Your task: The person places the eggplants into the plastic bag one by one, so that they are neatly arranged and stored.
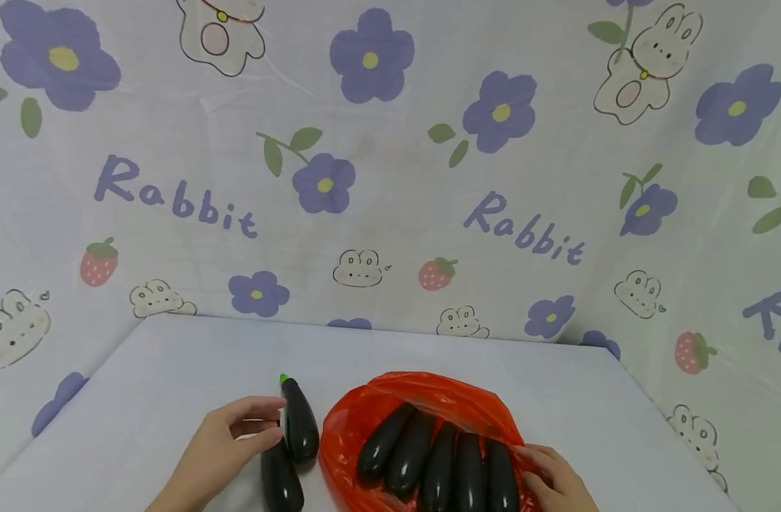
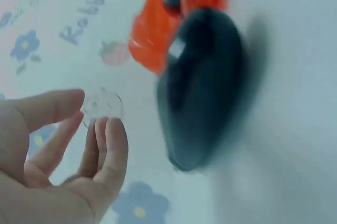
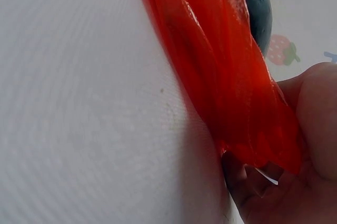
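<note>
My left hand [image 1: 219, 442] is beside two dark eggplants on the table, its fingers loosely bent. The left wrist view shows a gap between thumb and fingers, with nothing in it. The farther eggplant [image 1: 301, 425] has a green stem end and touches or overlaps the nearer eggplant [image 1: 282, 480] in the head view. A red plastic bag [image 1: 339, 434] lies wide open to their right, with several eggplants [image 1: 411, 455] side by side inside. My right hand [image 1: 553, 478] pinches the bag's right edge; the red plastic [image 3: 221, 76] hides part of its fingers in the right wrist view.
A white table [image 1: 237, 355] carries everything. Behind it and along both sides hangs a white cloth [image 1: 390, 227] printed with purple flowers, rabbits and strawberries. The bag's rear rim stands up behind the eggplants.
</note>
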`<action>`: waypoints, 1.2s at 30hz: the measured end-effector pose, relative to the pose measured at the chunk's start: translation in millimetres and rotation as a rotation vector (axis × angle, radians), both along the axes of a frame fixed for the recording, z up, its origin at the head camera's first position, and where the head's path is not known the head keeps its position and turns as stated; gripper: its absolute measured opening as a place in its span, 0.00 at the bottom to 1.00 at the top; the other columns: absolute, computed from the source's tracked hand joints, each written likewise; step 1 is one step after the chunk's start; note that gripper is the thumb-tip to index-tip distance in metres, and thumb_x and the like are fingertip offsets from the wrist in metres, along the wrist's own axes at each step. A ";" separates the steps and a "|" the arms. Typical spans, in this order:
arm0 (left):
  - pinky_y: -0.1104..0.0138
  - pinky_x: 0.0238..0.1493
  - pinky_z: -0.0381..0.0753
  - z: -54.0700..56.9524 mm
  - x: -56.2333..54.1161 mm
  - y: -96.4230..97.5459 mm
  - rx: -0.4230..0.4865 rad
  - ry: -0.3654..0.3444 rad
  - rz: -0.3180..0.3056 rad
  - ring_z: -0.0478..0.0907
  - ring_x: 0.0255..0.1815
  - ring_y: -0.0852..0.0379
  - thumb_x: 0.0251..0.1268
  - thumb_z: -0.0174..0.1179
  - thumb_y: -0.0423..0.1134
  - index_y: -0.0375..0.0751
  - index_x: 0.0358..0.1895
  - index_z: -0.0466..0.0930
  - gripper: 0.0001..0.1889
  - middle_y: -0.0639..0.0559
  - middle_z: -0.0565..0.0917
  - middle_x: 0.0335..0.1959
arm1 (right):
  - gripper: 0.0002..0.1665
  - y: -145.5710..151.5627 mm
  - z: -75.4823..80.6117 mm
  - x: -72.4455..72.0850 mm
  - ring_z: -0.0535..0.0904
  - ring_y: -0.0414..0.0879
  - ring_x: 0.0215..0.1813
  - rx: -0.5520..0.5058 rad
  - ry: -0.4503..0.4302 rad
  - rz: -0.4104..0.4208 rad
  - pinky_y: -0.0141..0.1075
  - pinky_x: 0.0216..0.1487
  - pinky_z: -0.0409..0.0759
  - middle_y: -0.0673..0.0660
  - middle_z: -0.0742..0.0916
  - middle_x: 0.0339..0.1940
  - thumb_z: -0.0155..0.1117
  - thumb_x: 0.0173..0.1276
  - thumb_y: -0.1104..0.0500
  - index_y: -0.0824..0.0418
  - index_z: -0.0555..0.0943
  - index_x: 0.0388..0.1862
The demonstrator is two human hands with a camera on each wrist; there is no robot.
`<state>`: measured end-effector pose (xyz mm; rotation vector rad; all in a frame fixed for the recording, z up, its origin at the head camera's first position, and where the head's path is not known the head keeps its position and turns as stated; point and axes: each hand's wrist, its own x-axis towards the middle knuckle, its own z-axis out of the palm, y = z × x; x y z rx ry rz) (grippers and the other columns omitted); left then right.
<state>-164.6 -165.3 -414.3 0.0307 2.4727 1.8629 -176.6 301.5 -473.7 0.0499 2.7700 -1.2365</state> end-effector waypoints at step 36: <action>0.50 0.48 0.81 -50.5 0.6 -35.3 0.111 -0.193 -0.060 0.78 0.55 0.36 0.60 0.71 0.42 0.33 0.69 0.68 0.36 0.29 0.74 0.60 | 0.22 1.5 -5.8 -2.8 0.76 0.57 0.54 0.014 -0.007 0.000 0.55 0.52 0.79 0.63 0.77 0.59 0.59 0.69 0.64 0.67 0.78 0.61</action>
